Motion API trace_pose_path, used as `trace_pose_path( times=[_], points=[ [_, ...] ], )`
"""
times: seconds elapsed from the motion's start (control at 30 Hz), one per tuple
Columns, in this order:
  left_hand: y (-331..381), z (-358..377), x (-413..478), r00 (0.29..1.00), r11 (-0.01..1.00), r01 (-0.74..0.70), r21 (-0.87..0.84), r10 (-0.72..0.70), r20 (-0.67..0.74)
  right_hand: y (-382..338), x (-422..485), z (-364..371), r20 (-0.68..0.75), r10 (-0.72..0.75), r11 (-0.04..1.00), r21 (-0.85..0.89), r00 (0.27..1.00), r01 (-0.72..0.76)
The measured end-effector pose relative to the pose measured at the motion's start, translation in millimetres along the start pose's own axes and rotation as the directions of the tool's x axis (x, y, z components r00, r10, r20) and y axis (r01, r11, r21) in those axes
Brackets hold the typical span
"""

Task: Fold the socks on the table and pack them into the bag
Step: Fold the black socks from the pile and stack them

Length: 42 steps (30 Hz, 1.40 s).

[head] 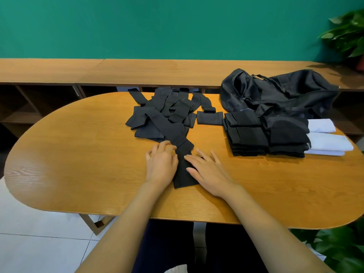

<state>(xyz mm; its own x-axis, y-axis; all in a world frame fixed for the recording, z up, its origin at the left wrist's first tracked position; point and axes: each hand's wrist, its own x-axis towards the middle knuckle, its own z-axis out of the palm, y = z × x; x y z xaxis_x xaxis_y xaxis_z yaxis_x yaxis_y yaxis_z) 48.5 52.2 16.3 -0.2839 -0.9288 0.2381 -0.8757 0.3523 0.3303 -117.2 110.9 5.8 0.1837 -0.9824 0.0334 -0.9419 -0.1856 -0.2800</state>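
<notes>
Left hand (161, 164), right hand (209, 174) on black sock (183, 179)

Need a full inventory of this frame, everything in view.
table: 1, wooden, oval, centre
loose socks: pile, uncounted, black, table's far middle
sock being folded: 1, black, under both hands
single folded sock: 1, black, between pile and stacks
folded sock stacks: 2, black, table right
white folded pieces: uncounted, white, right of stacks
bag: 1, black, behind stacks
low shelf: 1, wooden, along wall
plants: 2, green, right edge
left hand: 1, bent fingers at sock's left edge
right hand: 1, flat on sock
</notes>
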Motion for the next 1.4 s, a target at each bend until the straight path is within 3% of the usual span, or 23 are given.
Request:
trace_pose_path(
  times=[0.17, 0.23, 0.4, 0.7, 1.0, 1.07, 1.17, 1.27, 1.4],
  points=[
    [0, 2, 23, 0.931, 0.96, -0.278, -0.042, 0.279, 0.237, 1, -5, 3, -0.031, 0.039, 0.999, -0.034, 0.999, -0.04],
    [0, 5, 25, 0.901, 0.95, -0.31, -0.041, 0.307, 0.307, 4, -8, 2, -0.044, 0.053, 0.997, -0.048, 0.998, -0.055],
    [1, 11, 28, 0.868, 0.904, -0.418, 0.092, 0.368, 0.333, 10, -11, 4, -0.05, 0.071, 0.995, -0.068, 0.996, -0.075],
    [9, 24, 40, 0.911, 0.91, -0.41, 0.056, 0.405, 0.083, 9, -14, 12, -0.124, 0.063, 0.996, -0.054, 0.99, -0.07],
    [12, 31, 48, 0.879, 0.835, -0.47, 0.284, 0.471, 0.071, 6, -15, 10, -0.138, 0.061, 0.994, -0.078, 0.989, -0.072],
    [12, 32, 49, 0.901, 0.87, -0.42, 0.258, 0.433, 0.008, 6, -15, 10, -0.144, 0.062, 0.994, -0.083, 0.988, -0.075],
    [10, 27, 53, 0.943, 0.954, -0.296, 0.056, 0.301, -0.139, 5, -16, 9, -0.155, 0.072, 0.989, -0.117, 0.985, -0.09],
    [-1, 14, 52, 0.944, 0.972, -0.227, -0.053, 0.206, -0.259, 12, -22, 9, -0.212, 0.112, 0.976, -0.157, 0.971, -0.147],
    [-24, 4, 44, 0.905, 0.934, -0.345, 0.096, 0.358, -0.23, 26, -33, 3, -0.228, 0.181, 0.958, -0.18, 0.957, -0.224]
  ],
)
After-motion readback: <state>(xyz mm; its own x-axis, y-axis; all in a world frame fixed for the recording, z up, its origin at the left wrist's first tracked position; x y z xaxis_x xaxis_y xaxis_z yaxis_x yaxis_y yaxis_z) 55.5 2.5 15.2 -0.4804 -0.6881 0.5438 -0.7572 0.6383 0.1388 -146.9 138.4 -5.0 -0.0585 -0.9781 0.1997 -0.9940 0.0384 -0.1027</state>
